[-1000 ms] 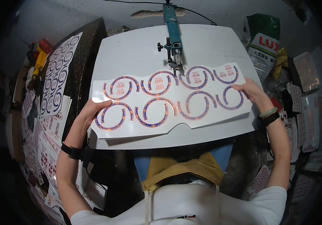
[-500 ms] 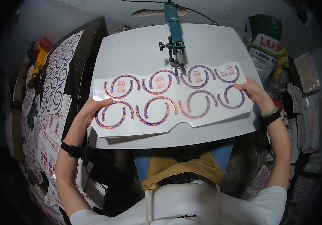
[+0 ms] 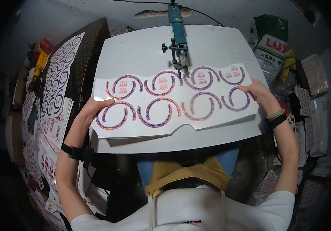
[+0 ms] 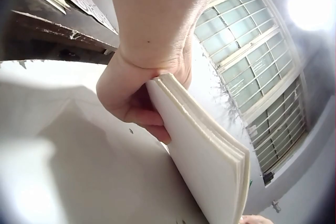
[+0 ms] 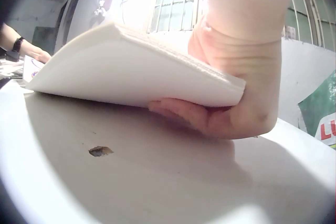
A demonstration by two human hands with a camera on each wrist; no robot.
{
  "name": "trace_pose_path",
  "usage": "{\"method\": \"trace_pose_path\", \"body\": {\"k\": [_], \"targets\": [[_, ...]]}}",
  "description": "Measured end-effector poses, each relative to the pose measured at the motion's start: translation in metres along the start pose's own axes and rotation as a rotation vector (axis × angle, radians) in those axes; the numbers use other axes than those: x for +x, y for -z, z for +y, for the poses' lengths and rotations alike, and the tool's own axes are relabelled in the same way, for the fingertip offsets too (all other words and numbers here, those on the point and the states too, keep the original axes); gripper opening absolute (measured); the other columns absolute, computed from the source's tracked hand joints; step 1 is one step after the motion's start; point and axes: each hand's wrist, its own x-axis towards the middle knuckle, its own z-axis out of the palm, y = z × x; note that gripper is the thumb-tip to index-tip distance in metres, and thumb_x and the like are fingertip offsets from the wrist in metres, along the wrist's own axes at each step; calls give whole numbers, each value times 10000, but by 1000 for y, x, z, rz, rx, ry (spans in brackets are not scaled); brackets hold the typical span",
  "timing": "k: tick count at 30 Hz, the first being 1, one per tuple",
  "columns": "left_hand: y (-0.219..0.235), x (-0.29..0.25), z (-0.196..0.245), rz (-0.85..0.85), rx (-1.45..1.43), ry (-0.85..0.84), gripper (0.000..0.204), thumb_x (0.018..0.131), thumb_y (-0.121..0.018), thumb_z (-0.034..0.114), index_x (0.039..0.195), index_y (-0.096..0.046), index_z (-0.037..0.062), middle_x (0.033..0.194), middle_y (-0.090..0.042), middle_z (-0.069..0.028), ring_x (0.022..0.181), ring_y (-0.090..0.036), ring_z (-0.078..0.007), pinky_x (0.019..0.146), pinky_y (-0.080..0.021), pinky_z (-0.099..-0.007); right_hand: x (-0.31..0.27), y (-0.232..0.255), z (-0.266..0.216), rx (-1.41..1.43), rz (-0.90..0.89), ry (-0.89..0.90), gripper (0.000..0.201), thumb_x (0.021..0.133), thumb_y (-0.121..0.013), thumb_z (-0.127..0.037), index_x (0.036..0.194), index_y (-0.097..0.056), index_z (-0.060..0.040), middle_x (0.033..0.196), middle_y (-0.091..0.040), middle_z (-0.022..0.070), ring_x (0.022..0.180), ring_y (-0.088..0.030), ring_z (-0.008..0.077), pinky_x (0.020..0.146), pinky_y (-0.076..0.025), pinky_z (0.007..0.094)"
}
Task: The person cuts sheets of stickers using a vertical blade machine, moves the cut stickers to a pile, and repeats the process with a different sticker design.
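A stack of white sheets printed with blue-and-orange arcs lies across the white saw table, its far edge under the blade of the teal scroll-saw arm. My left hand grips the stack's left end, thumb on top and fingers beneath; the left wrist view shows the stack's thick edge in that hand. My right hand grips the right end the same way, lifting the stack a little off the table with its fingers under it.
More printed sheets lie on a dark bench at the left, beside a yellow tool. A green and white LUX bag stands at the right, with cut pieces scattered around it. My apron and knees are below the table's near edge.
The stack has slid slightly to the left with both hands. The left hand sits a little higher along the stack's edge.
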Motion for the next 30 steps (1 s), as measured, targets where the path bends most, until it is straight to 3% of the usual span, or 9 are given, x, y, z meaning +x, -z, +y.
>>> {"method": "trace_pose_path", "body": {"k": [30], "targets": [[-2, 8, 3, -18, -27, -18, 387, 800, -717, 25, 1142, -568, -76, 981, -672, -197, 794, -701, -222, 669, -612, -321, 9, -1, -8, -21, 35, -15, 409, 801, -660, 67, 1192, -538, 67, 1040, -663, 168, 856, -686, 214, 781, -573, 304]]}}
